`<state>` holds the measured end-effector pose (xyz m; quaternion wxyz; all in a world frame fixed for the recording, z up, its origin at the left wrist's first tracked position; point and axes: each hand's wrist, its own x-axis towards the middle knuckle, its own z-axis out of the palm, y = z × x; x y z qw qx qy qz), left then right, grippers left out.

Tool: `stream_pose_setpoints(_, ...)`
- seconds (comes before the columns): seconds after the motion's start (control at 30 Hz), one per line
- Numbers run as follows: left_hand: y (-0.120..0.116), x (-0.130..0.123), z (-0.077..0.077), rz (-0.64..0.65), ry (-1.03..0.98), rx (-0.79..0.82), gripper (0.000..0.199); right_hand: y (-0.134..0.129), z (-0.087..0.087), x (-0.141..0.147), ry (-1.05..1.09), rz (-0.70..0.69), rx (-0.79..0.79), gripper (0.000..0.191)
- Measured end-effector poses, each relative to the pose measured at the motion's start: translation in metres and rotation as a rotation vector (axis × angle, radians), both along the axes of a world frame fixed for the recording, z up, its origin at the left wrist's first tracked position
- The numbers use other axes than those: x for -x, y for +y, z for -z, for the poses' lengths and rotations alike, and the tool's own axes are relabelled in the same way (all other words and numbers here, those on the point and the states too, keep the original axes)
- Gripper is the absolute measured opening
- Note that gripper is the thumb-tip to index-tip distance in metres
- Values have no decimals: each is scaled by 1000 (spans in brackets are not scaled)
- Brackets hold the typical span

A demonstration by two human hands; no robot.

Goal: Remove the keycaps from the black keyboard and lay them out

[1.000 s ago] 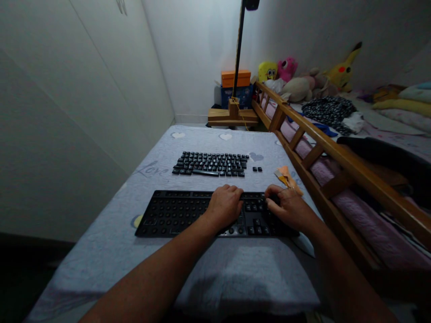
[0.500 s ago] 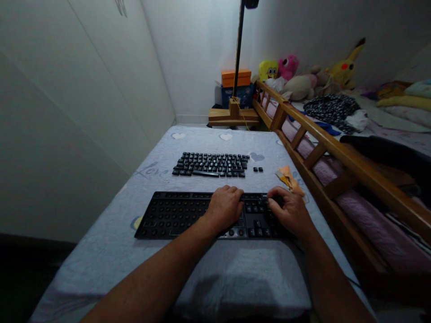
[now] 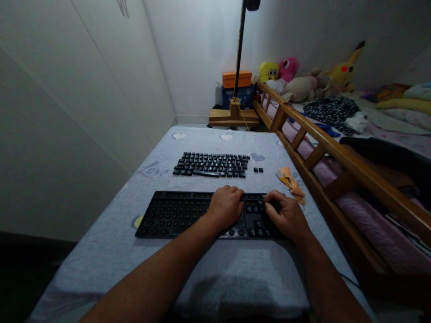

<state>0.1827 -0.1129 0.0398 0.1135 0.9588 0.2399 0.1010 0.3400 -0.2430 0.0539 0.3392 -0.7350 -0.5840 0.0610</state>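
A black keyboard lies on the cloth-covered table, its left and middle part stripped of keycaps down to the switches. My left hand rests across it right of the middle, fingers closed over the far edge. Over the right-hand keys, my right hand is closed with thumb and forefinger bent towards each other; whatever is at their tips is too small to make out. Keycaps still sit near it, among them the arrow keys. Beyond the keyboard, loose keycaps lie in rows, with two small keycaps apart on their right.
A crumpled orange cloth lies near the table's right edge. A wooden bed rail runs along the right side. At the far end stands a wooden-based pole before an orange box. White cabinet doors flank the left.
My right hand has shifted slightly to the left over the keyboard, uncovering more of the orange cloth. My left hand stays in place.
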Motion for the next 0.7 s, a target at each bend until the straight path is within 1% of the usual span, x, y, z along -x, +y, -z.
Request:
stream_pose_setpoints(0.27,0,0,3,-3,-18,-15,24,-2,7,-4,-74,-2,-98,8)
stream_pose_setpoints(0.7,0,-1,2,-4,-11,-12,25,-1,10,-5,-88,46,-106,8)
